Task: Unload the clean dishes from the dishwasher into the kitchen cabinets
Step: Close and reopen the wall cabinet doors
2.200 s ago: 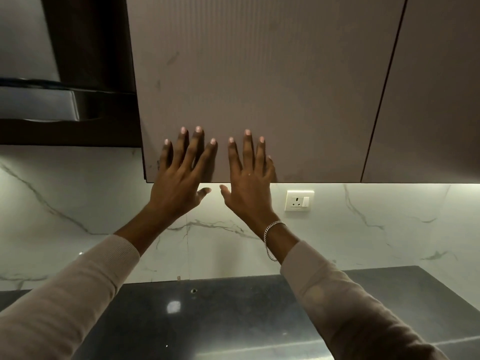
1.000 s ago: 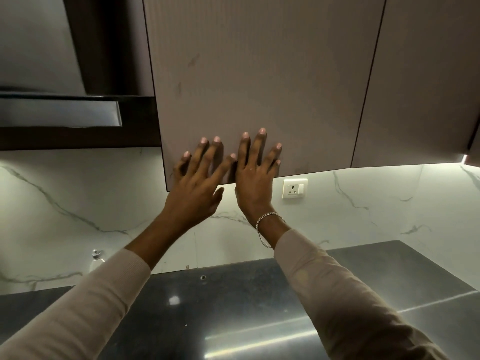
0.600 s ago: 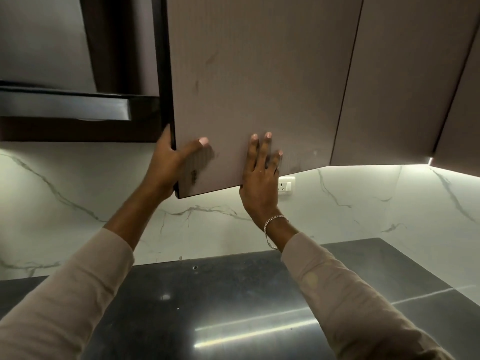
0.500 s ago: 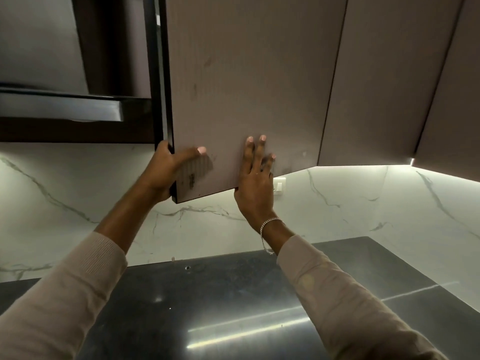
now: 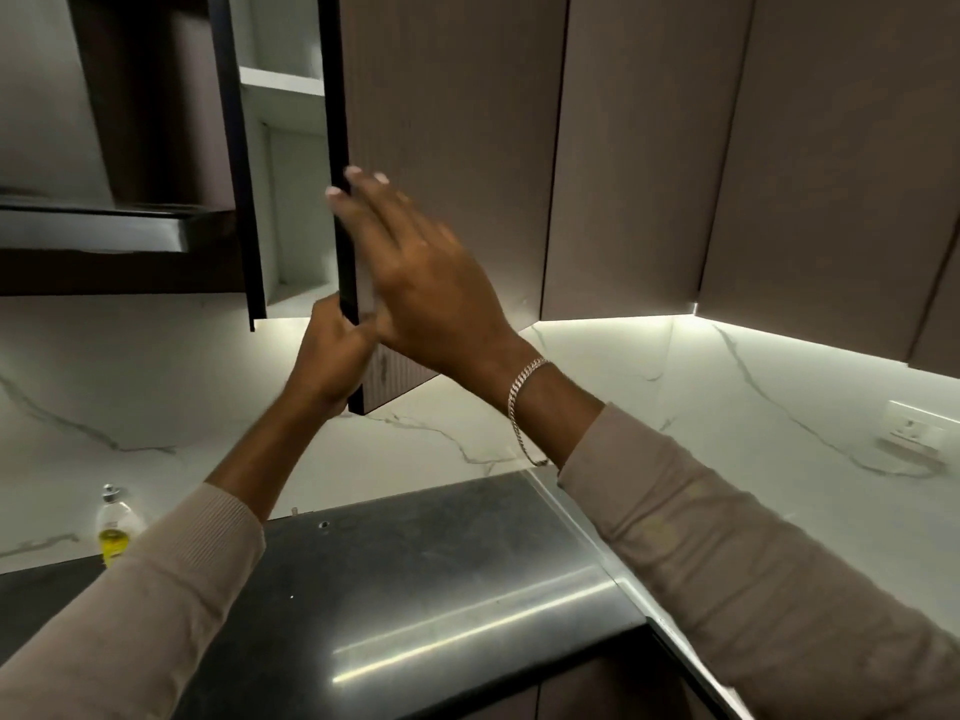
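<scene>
The cabinet door (image 5: 447, 148) stands partly open, up on the wall above the dark counter (image 5: 441, 563). The left hand (image 5: 332, 356) holds the door's dark edge near the bottom corner. Its fingers curl around to the back of the door, so they are hidden, and the right hand covers part of it too. The right hand (image 5: 431, 283) lies flat on the front of the door with its fingers (image 5: 379, 200) mostly straight. The tips reach the door's edge (this hand is blurry, so I cannot tell if a tip hooks over it). A chain bracelet (image 5: 522, 402) hangs on the right wrist.

Through the gap you can see a thin strip of the cabinet (image 5: 296, 200): white walls and one white shelf (image 5: 280, 83). The door hides the rest of the inside. On the far left a small bottle (image 5: 113, 527) with yellow liquid stands on the counter, partly behind the left sleeve (image 5: 156, 615). A wall socket (image 5: 914, 428) sits at the far right.
</scene>
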